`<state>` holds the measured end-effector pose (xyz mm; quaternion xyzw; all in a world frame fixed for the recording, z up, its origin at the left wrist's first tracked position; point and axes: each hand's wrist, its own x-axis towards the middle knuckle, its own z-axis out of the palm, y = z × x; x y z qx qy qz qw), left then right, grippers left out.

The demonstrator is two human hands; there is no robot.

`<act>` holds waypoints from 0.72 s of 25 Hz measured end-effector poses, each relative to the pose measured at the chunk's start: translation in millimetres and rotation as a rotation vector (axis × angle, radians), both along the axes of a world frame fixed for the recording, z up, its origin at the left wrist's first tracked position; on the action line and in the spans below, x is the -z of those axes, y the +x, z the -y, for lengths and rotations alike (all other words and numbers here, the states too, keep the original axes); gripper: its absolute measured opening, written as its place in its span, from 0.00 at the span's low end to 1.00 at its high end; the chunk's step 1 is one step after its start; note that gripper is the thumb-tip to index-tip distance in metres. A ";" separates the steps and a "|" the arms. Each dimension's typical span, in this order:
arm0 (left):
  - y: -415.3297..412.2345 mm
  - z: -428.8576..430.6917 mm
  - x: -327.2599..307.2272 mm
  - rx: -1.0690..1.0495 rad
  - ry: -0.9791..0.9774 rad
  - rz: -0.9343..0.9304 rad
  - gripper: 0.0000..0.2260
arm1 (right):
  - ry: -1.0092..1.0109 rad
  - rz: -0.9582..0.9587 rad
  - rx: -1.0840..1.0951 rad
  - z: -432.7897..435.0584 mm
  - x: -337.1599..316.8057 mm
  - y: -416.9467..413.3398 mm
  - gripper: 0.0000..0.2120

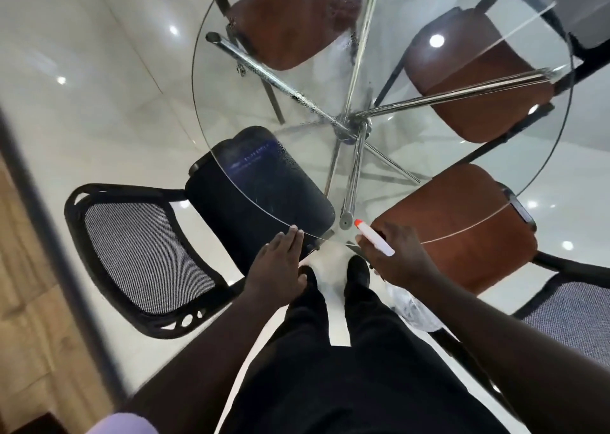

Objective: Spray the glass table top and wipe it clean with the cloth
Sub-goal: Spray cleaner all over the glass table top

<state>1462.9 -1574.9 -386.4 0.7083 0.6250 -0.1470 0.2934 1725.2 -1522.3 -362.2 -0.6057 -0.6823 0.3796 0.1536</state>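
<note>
Round glass table top (412, 156) fills the upper centre and right of the frame, carried on a chrome frame (355, 126) whose tubes meet under the middle of the glass. Fine droplets show on the glass along the upper-left tube and over the black seat at the near-left edge.

Right hand (392, 255), lower centre-right, is closed around a spray bottle (374, 237); its white head with orange nozzle tip points up-left toward the table's near edge. The clear body of the bottle hangs below the hand, partly hidden by the forearm.

Left hand (280, 265), lower centre, is open and flat, fingers together, fingertips at the near rim of the glass; actual contact with the rim cannot be confirmed. It holds nothing.

No cloth can be made out in this view.

Black mesh-backed chair (148, 255) stands at left, its seat tucked partly under the glass. Three brown-seated chairs (478, 80) sit around the far and right sides. The person stands at the near edge, in dark trousers and shoes, on a glossy white tiled floor (99, 70).
</note>
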 end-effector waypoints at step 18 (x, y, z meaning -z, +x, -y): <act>39.4 -10.7 -1.1 0.099 0.081 -0.021 0.41 | -0.078 0.069 0.082 29.7 5.3 48.6 0.17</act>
